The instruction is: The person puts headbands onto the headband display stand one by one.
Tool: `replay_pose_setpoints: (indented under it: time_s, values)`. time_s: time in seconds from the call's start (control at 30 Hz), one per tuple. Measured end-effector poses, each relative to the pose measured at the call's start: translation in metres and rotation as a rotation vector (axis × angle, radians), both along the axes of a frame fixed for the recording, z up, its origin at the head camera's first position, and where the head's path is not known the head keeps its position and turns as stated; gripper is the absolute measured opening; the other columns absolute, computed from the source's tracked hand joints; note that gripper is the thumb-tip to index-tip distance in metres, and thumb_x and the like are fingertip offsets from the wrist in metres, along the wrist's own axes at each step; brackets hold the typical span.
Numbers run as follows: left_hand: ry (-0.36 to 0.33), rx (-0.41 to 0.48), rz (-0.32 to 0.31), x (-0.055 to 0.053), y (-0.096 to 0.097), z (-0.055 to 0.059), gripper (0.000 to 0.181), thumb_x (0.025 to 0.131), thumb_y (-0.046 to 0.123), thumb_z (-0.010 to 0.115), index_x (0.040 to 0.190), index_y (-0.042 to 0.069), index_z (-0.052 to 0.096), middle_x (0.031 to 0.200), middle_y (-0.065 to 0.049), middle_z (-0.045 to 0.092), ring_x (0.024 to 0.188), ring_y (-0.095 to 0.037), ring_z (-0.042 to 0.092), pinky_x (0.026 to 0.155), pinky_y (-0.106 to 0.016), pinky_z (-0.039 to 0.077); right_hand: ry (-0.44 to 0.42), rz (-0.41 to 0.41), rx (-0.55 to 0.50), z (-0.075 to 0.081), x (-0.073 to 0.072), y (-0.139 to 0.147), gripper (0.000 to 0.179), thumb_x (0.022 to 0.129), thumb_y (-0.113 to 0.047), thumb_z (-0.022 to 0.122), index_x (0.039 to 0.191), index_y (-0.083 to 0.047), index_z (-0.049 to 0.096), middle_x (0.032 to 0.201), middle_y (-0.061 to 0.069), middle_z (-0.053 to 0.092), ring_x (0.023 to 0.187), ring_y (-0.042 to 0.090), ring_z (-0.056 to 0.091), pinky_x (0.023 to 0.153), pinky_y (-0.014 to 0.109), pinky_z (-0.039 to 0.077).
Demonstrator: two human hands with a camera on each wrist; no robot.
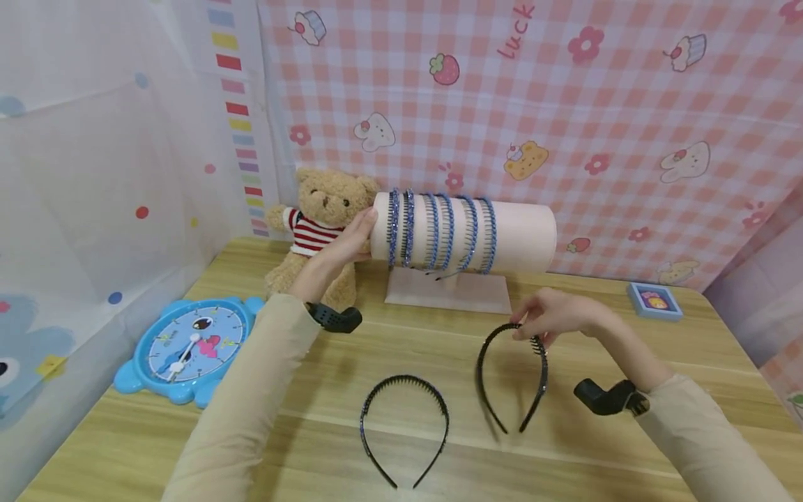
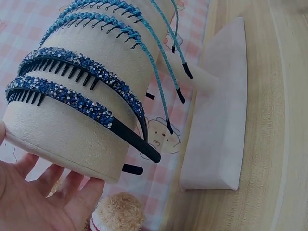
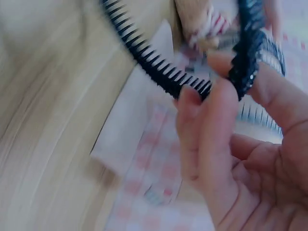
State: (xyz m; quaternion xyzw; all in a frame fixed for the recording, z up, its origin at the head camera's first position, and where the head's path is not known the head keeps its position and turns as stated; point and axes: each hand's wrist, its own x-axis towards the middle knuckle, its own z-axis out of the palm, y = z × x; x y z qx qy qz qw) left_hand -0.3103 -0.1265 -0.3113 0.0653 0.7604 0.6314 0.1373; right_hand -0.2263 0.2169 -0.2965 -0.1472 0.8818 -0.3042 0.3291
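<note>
A pale padded headband stand [image 1: 523,237] stands at the back, its roller bearing several blue headbands [image 1: 447,231]. My left hand [image 1: 354,233] grips the roller's left end; in the left wrist view its fingers [image 2: 72,192] curve against the end rim. Closest to that hand are two headbands covered in blue sparkle [image 2: 62,98]. In front of the stand, my right hand [image 1: 552,317] pinches a black toothed headband [image 1: 482,369] near the top of its arch, both tips pointing down. A second dark toothed headband [image 1: 447,415] lies on the table at the front.
A teddy bear [image 1: 326,192] in a striped shirt sits behind my left forearm. On the left of the wooden table [image 1: 314,446] lies a blue toy clock [image 1: 163,348]. A small blue framed picture [image 1: 654,301] is at the back right, before the pink checked cloth [image 1: 627,111].
</note>
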Motion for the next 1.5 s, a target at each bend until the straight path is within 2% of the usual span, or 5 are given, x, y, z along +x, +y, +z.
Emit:
replay_pose_setpoints:
  time_s: [0.43, 0.57, 0.83, 1.07, 1.5]
  values:
    - [0.000, -0.027, -0.010, 0.002, 0.001, 0.003, 0.062, 0.097, 0.049, 0.020, 0.148, 0.018, 0.002, 0.154, -0.012, 0.007, 0.140, -0.031, 0.015, 0.109, -0.053, 0.029, 0.090, -0.289, -0.125, -0.002, -0.015, 0.068, 0.064, 0.091, -0.037, 0.054, 0.133, 0.008, 0.039, 0.123, 0.021, 0.054, 0.097, 0.010, 0.058, 0.087, 0.038, 0.053]
    - [-0.002, -0.015, 0.005, 0.003, 0.001, 0.002, 0.060, 0.098, 0.046, 0.019, 0.148, 0.018, 0.003, 0.153, -0.013, 0.009, 0.140, -0.032, 0.016, 0.109, -0.054, 0.028, 0.113, -0.367, -0.208, -0.003, -0.018, 0.074, 0.068, 0.092, -0.038, 0.051, 0.137, 0.009, 0.030, 0.110, 0.002, 0.062, 0.092, -0.001, 0.058, 0.091, 0.035, 0.051]
    - [-0.001, -0.034, -0.008, 0.005, 0.001, 0.005, 0.061, 0.098, 0.048, 0.019, 0.148, 0.017, 0.002, 0.153, -0.013, 0.007, 0.140, -0.032, 0.015, 0.108, -0.054, 0.029, -0.070, -0.653, -0.802, 0.004, -0.025, 0.072, 0.009, 0.089, -0.018, 0.059, 0.095, -0.012, 0.062, 0.084, -0.007, 0.064, 0.078, 0.004, 0.064, 0.076, 0.017, 0.054]
    - [0.008, -0.071, -0.028, 0.004, -0.001, 0.003, 0.066, 0.096, 0.053, 0.019, 0.148, 0.018, -0.001, 0.154, -0.010, 0.004, 0.140, -0.029, 0.015, 0.108, -0.053, 0.031, -0.143, -0.824, -1.286, 0.014, -0.027, 0.053, 0.008, 0.085, -0.002, 0.060, 0.090, -0.005, 0.064, 0.084, 0.006, 0.065, 0.078, 0.015, 0.066, 0.078, 0.023, 0.055]
    - [0.014, -0.061, -0.026, 0.003, -0.001, 0.003, 0.066, 0.096, 0.053, 0.020, 0.148, 0.018, 0.000, 0.154, -0.011, 0.006, 0.139, -0.031, 0.017, 0.108, -0.053, 0.031, 0.042, -0.795, -1.027, 0.016, -0.034, 0.036, 0.048, 0.078, -0.016, 0.071, 0.124, -0.020, 0.057, 0.097, -0.013, 0.060, 0.087, -0.001, 0.060, 0.076, 0.014, 0.052]
